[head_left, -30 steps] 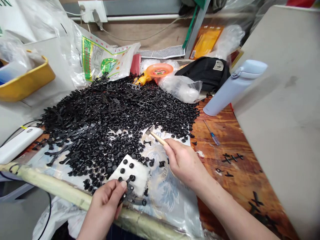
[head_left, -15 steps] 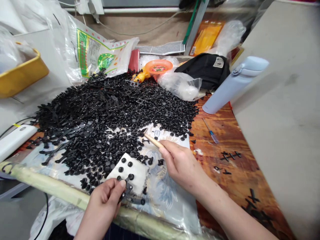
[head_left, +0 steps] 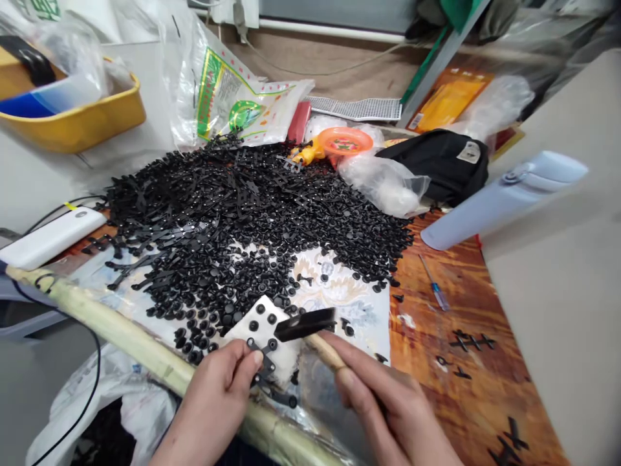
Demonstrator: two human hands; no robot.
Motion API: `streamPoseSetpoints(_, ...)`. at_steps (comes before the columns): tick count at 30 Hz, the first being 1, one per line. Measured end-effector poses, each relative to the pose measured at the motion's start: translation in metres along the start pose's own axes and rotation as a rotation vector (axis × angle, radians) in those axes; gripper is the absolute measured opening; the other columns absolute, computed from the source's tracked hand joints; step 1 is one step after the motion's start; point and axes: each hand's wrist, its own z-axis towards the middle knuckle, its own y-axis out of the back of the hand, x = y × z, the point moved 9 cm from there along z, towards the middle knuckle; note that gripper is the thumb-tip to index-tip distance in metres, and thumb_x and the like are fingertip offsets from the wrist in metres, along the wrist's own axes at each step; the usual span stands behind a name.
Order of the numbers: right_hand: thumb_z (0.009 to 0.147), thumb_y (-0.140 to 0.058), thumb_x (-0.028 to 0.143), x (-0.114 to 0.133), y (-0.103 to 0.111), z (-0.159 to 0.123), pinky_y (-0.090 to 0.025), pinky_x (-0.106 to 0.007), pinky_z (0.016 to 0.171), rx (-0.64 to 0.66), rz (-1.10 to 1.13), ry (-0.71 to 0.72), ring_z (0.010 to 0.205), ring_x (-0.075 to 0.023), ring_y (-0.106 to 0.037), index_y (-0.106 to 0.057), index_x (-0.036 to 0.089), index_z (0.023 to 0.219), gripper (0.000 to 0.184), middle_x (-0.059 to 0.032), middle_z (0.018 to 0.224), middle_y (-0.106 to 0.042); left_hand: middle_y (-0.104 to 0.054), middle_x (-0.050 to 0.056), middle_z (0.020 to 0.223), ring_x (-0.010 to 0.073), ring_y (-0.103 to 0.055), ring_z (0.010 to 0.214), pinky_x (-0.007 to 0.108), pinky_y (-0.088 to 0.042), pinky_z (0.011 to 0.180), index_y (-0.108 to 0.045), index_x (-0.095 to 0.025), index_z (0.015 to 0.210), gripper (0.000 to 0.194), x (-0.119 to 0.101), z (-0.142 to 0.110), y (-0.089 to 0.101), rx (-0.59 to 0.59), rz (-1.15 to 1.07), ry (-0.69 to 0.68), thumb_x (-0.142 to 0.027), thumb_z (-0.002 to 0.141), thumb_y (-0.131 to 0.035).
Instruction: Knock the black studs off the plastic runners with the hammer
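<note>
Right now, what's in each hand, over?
Left hand: black plastic runner. Right hand: wooden-handled blade, above white pad. Black stud heap just beyond.

A pale blue bottle [head_left: 499,200] sits near a screwdriver [head_left: 435,291].

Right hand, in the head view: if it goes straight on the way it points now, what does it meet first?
The right hand would probably meet the white pad first, under its tool's black blade; depth is unclear.

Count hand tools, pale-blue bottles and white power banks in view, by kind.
Flat black-bladed tool with wooden handle: 1
Slim blue-handled screwdriver: 1
Pale-blue insulated bottle: 1
White power bank: 1
Total: 4
</note>
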Motion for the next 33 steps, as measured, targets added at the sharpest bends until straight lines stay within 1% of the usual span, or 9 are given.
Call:
streamPoseSetpoints(3,0.099,-0.046,0.021,0.008,0.006,-0.005,-0.059,-0.036,0.089,-0.115,-0.046,0.063,0.108,-0.0251,-0.066,-0.041,0.035,0.146,0.05,-0.004,0.128,-0.064,-0.038,-0.005,0.056,0.0178,-0.041,0.057,0.029,-0.028,0.056,-0.033,-0.026,0.061,0.034,-0.002,-0.001,0.001,-0.008,0.029,-0.01,-0.049,0.085,-0.038)
streamPoseSetpoints(7,0.096,-0.04,0.015,0.013,-0.016,-0.004,-0.063,-0.033,0.075,0.092,-0.101,0.148,0.094,-0.023,-0.071,-0.034,0.032,0.15,0.056,-0.0054,0.124,-0.067,-0.038,-0.005,0.053,0.0181,-0.042,0.054,0.03,-0.026,0.056,-0.031,-0.026,0.059,0.033,-0.003,0.0,0.001,-0.017,0.098,-0.005,-0.046,0.084,-0.037)
streamPoseSetpoints(12,0.099,-0.043,0.021,0.01,0.002,-0.003,-0.062,-0.034,0.076,-0.019,-0.125,0.12,0.098,-0.0258,-0.07,-0.033,0.033,0.15,0.054,-0.0074,0.124,-0.066,-0.035,-0.005,0.051,0.0172,-0.039,0.053,0.03,-0.023,0.054,-0.029,-0.026,0.056,0.035,-0.009,0.003,0.005,-0.013,0.155,0.0,-0.047,0.082,-0.037)
streamPoseSetpoints(17,0.098,-0.035,0.015,0.011,-0.019,-0.001,-0.062,-0.033,0.071,0.123,-0.141,0.146,0.086,-0.0231,-0.072,-0.037,0.023,0.149,0.052,-0.011,0.121,-0.067,-0.034,-0.005,0.052,0.0167,-0.038,0.053,0.03,-0.025,0.054,-0.029,-0.026,0.055,0.034,-0.012,0.006,0.005,0.052,0.148,0.011,-0.048,0.079,-0.036)
streamPoseSetpoints(22,0.099,-0.037,0.017,0.014,-0.012,0.0,-0.061,-0.029,0.071,0.052,-0.113,0.141,0.086,-0.0223,-0.072,-0.036,0.024,0.15,0.051,-0.0103,0.117,-0.069,-0.033,-0.005,0.053,0.0165,-0.037,0.054,0.031,-0.025,0.055,-0.03,-0.026,0.055,0.034,-0.012,0.007,0.004,0.057,0.147,-0.002,-0.049,0.08,-0.035)
streamPoseSetpoints(24,0.098,-0.035,0.015,0.01,-0.019,-0.001,-0.061,-0.03,0.071,0.123,-0.095,0.112,0.084,-0.0218,-0.072,-0.038,0.022,0.149,0.051,-0.0105,0.115,-0.069,-0.033,-0.005,0.053,0.0166,-0.037,0.054,0.03,-0.025,0.055,-0.03,-0.026,0.055,0.034,-0.011,0.009,0.003,0.063,0.141,-0.007,-0.048,0.08,-0.035)
streamPoseSetpoints(28,0.101,-0.037,0.027,-0.001,-0.021,0.01,-0.056,-0.035,0.087,0.185,0.04,-0.016,0.103,-0.0235,-0.067,-0.049,0.026,0.141,0.041,-0.0076,0.124,-0.066,-0.032,-0.006,0.053,0.0161,-0.036,0.054,0.03,-0.024,0.054,-0.03,-0.025,0.057,0.033,-0.012,0.009,0.003,0.072,0.136,-0.035,-0.045,0.083,-0.035)
streamPoseSetpoints(31,0.095,-0.05,0.04,-0.005,-0.014,0.032,-0.053,-0.03,0.072,0.129,0.252,-0.176,0.083,-0.0226,-0.066,-0.065,0.02,0.115,0.032,-0.0052,0.094,-0.071,-0.036,-0.005,0.054,0.0162,-0.04,0.055,0.029,-0.026,0.054,-0.034,-0.024,0.059,0.034,-0.021,0.002,0.0,0.123,0.159,-0.104,-0.045,0.086,-0.038)
streamPoseSetpoints(33,0.086,-0.061,0.04,-0.003,-0.019,0.048,-0.047,-0.027,0.064,0.134,0.383,-0.267,0.071,-0.0194,-0.059,-0.068,0.017,0.094,0.025,-0.0017,0.077,-0.065,-0.038,-0.006,0.054,0.015,-0.041,0.054,0.028,-0.026,0.054,-0.035,-0.023,0.059,0.035,-0.031,-0.006,-0.006,0.199,0.188,-0.174,-0.042,0.089,-0.041)
